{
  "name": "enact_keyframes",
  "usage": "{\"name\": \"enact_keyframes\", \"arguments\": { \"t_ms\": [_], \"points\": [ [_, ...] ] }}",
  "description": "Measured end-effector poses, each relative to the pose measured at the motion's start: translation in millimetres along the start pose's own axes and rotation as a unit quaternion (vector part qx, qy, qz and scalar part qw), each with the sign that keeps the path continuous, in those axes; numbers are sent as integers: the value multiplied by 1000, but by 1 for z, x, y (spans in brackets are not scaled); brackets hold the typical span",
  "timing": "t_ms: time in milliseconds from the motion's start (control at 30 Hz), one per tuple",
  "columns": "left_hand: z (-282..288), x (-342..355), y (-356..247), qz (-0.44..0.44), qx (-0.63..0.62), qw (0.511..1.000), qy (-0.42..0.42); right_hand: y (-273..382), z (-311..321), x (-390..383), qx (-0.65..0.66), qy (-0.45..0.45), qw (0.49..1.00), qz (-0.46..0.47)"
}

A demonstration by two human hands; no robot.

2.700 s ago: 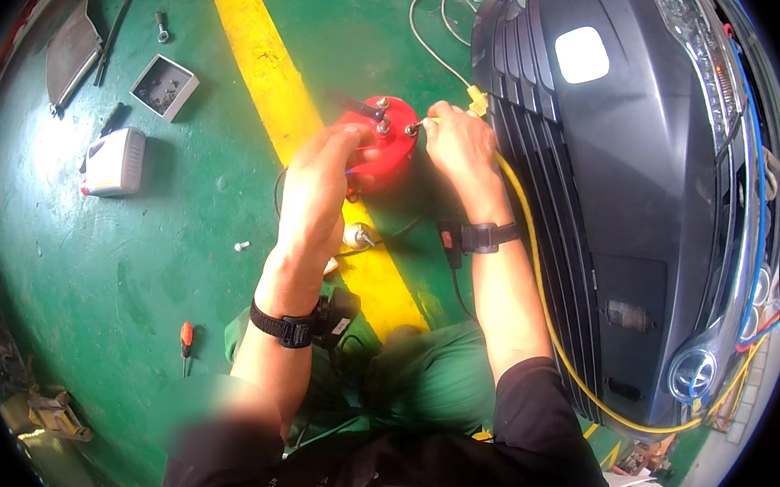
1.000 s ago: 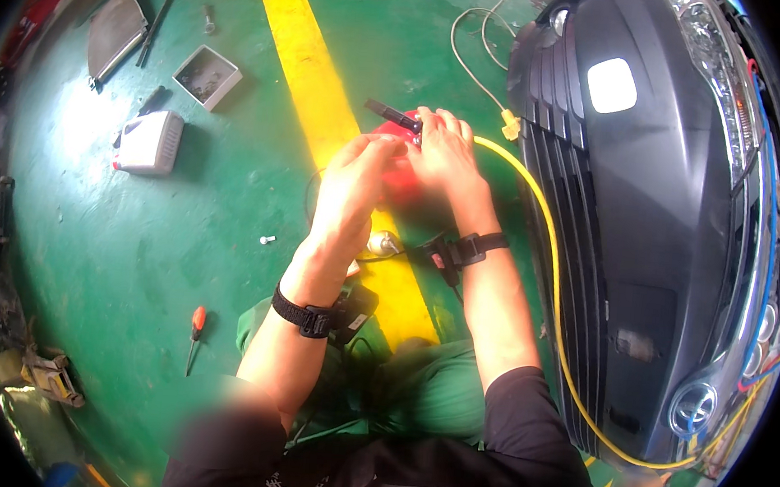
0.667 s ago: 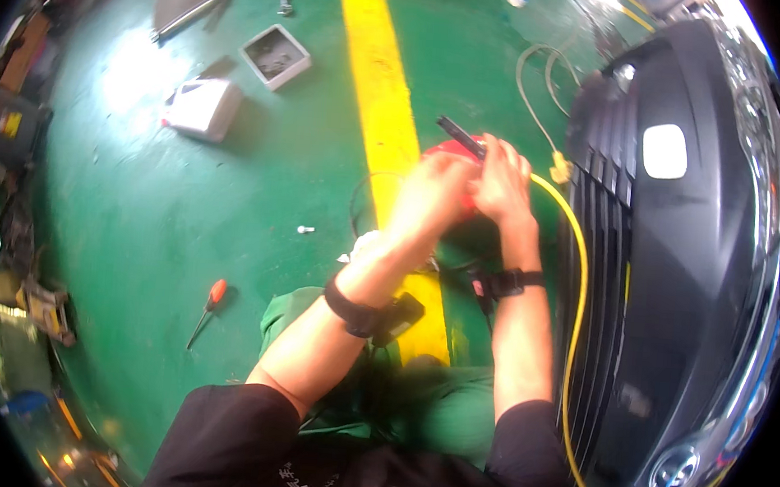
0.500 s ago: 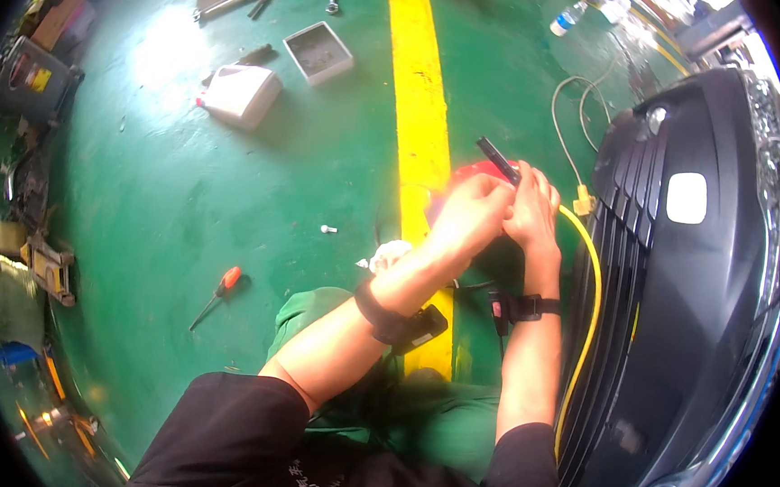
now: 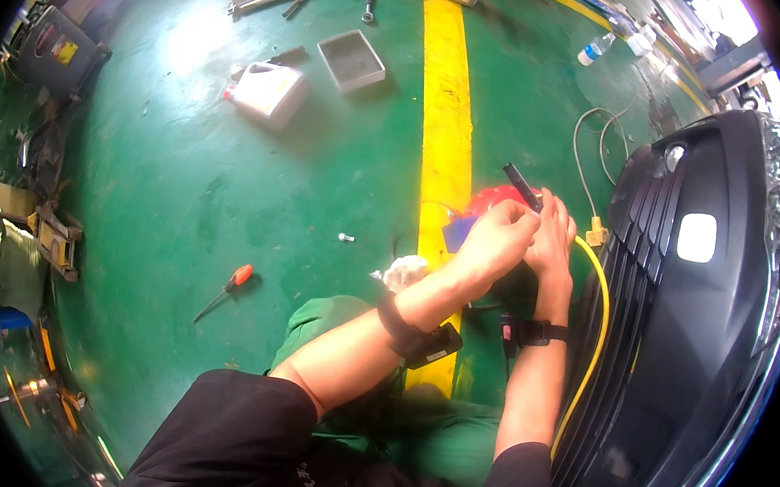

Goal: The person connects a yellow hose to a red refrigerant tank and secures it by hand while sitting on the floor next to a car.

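My left hand [image 5: 499, 242] is closed in a pinch against the inner side of my right hand, and what its fingertips hold is hidden. My right hand [image 5: 551, 238] is wrapped round a narrow black bar-shaped thing [image 5: 521, 186] that sticks out up and left. Just beyond the hands lies a round red thing [image 5: 494, 197], mostly covered by them. A flat blue piece [image 5: 456, 235] shows beside my left hand. Near my left forearm is a crumpled white cloth [image 5: 404, 272] on the floor. A yellow cable [image 5: 604, 304] runs past my right wrist.
A black car bumper [image 5: 672, 354] stands close on the right, with a yellow plug [image 5: 597, 234] beside it. On the green floor lie a screwdriver [image 5: 241, 276], a bolt [image 5: 345, 237], a white jug [image 5: 272, 95], a grey tray [image 5: 354, 84] and a water bottle [image 5: 595, 48].
The whole view has shifted, so floor things sit farther right and lower. My hands stay together at the black bar-shaped thing. More of the red thing and the blue piece shows.
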State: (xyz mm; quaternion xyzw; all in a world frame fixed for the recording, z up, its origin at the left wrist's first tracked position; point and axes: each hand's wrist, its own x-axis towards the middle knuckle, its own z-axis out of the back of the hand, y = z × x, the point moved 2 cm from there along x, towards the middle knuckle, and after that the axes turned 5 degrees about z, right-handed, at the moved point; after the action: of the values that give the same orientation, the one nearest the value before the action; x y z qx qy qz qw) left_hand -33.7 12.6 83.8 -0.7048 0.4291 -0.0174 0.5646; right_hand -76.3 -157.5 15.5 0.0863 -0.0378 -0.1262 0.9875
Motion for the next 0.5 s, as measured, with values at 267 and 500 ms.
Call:
{"name": "enact_keyframes", "arguments": {
  "t_ms": [267, 500],
  "points": [
    [0, -1, 1, 0, -5, 1000, 2, -7, -5, 0, -2, -9, 1000, 21],
    [-1, -2, 0, 4, -5, 1000, 0, -12, -10, 1, -30, -13, 999, 36]
  ]
}}
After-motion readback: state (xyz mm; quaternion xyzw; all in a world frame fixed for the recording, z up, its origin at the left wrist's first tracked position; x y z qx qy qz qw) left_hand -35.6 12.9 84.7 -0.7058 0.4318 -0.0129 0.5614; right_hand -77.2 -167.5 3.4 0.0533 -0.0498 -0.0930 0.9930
